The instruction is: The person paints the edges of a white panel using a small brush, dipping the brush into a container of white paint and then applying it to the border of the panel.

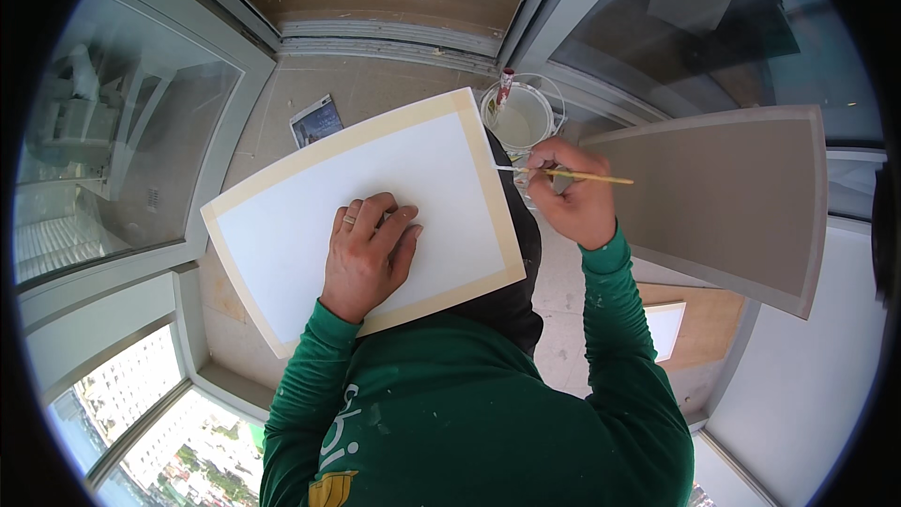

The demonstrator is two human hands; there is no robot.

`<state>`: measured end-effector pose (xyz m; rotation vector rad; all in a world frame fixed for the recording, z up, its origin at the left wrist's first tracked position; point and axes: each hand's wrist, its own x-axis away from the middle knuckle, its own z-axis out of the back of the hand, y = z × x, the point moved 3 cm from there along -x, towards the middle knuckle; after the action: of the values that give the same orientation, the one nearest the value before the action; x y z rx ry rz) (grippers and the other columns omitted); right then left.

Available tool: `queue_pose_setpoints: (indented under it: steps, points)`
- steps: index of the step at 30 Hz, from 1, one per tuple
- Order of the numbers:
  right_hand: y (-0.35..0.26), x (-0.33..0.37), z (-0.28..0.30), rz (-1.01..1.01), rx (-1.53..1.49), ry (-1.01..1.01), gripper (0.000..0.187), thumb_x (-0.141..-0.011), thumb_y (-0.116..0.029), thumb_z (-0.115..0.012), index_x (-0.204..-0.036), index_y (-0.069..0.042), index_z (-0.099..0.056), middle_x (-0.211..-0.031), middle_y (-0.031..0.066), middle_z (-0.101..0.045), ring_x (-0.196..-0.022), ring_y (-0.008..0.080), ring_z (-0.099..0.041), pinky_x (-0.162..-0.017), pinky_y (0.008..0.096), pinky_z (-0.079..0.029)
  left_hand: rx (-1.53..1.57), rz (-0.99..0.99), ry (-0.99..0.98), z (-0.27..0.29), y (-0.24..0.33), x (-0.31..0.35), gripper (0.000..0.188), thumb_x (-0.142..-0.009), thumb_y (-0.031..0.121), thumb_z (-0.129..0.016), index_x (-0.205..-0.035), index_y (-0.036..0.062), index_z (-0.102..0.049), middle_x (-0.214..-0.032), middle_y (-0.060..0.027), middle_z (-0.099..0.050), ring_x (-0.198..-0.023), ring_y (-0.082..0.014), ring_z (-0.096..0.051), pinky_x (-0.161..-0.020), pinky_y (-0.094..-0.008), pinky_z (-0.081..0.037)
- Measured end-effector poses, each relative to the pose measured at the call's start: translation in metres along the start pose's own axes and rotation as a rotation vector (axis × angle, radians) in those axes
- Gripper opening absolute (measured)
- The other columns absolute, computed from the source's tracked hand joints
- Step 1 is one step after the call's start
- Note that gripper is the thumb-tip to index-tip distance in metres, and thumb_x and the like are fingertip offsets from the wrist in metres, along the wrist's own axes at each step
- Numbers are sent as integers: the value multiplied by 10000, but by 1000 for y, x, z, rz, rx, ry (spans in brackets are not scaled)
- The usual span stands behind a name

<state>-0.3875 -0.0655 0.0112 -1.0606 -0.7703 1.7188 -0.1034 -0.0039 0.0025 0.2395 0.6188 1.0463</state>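
On my lap lies a white board [282, 244] with a cream tape-like border [496, 207] along its edges. My left hand [368, 258] rests on its white face, fingers loosely bent and apart, holding nothing. My right hand [580, 199] pinches a thin paintbrush [612, 179] with a yellow handle. The brush lies nearly level, and its pale tip points left at the board's right edge, close to the upper right corner. Whether the bristles touch the edge is too small to tell.
Beyond the board's right corner stands a white bucket [542, 131] with a red-handled tool [505, 89] in it. A large grey panel [723, 197] leans at the right. A small white-faced panel [664, 329] and a printed sheet [305, 133] lie on the floor. Glass doors [122, 122] flank me.
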Motion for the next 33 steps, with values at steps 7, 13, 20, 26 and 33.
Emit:
queue_pose_setpoints:
  steps: [7, 13, 20, 26, 33]
  points:
    - [1, -2, -1, 10, 29, 48, 133, -830, 39, -694, -949, -14, -666, -829, 95, -724, -706, 170, -693, -679, 306, -562, 8, 3, 1, 0, 0, 0, 280, -831, 31, -829, -1105, 41, -767, -1085, -108, -644, -916, -302, -642, -841, -443, -510]
    - [11, 3, 1, -36, -113, 62, 128, -880, 62, -675, -995, 6, -662, -868, 79, -727, -784, 144, -716, -737, 300, -575, 11, 7, -5, 0, -1, 0, 284, -828, 27, -828, -1105, 41, -768, -1087, -107, -646, -926, -303, -644, -849, -444, -513]
    - [31, 14, -9, -179, -439, 243, 153, -997, 75, -623, -1135, 16, -655, -1052, 80, -704, -957, 142, -701, -834, 294, -568, 22, 3, 2, 0, -1, -1, 285, -826, 29, -832, -1104, 47, -768, -1089, -106, -646, -926, -305, -642, -854, -447, -516]
    - [33, 10, -20, -181, -530, 236, 146, -1078, -18, -639, -1223, 1, -634, -1092, 79, -696, -997, 142, -690, -837, 308, -584, 30, 21, -5, 0, -1, 1, 277, -834, 36, -836, -1101, 63, -770, -1096, -101, -648, -927, -305, -639, -844, -443, -514]
    - [26, 6, -28, -172, -499, 256, 226, -1123, -155, -653, -1268, 18, -635, -1157, 100, -706, -992, 164, -694, -877, 329, -589, 26, 9, -1, 3, -1, 2, 263, -846, 63, -839, -1099, 60, -769, -1093, -101, -647, -943, -303, -649, -842, -442, -512]
